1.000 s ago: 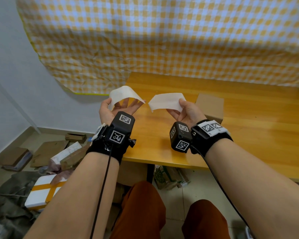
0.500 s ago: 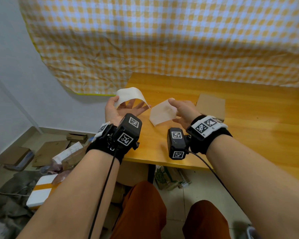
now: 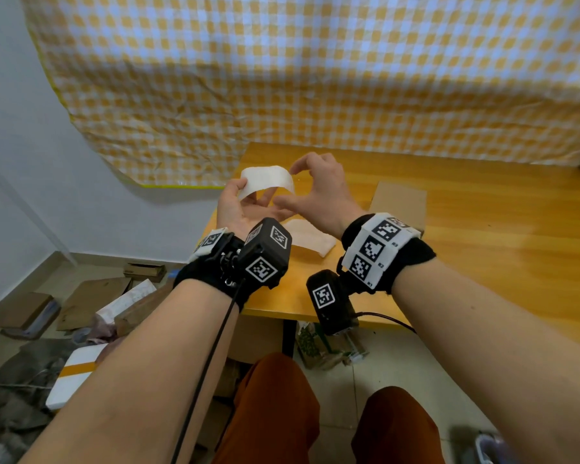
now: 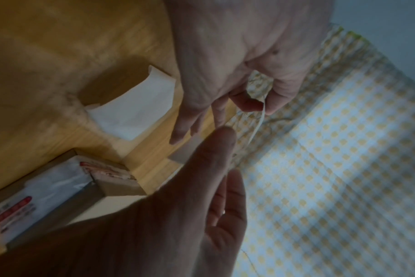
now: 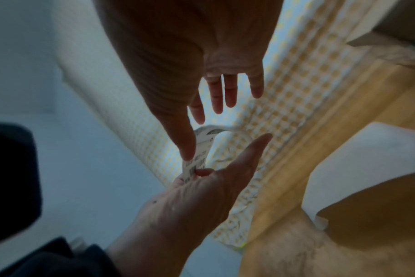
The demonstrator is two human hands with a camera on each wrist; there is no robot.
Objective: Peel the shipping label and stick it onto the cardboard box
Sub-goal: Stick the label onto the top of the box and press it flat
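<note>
The white shipping label (image 3: 267, 177) arches in the air over the table's near left corner. My left hand (image 3: 243, 190) pinches its left end, palm up. My right hand (image 3: 290, 185) pinches the right end between thumb and forefinger. In the right wrist view the label (image 5: 197, 163) shows a barcode where my left thumb holds it. In the left wrist view the label (image 4: 258, 123) is seen edge-on, running from my right hand (image 4: 261, 102). The plain brown cardboard box (image 3: 399, 202) stands on the table just right of my right wrist, untouched.
The peeled backing sheet (image 3: 310, 239) lies curled on the wooden table (image 3: 482, 246) below my hands. A checked cloth (image 3: 315, 78) hangs behind. Boxes and packing scraps (image 3: 81, 313) litter the floor to the left.
My right hand let go of the backing sheet, which now lies on the table. It then moved left and took the free end of the label that my left hand holds.
</note>
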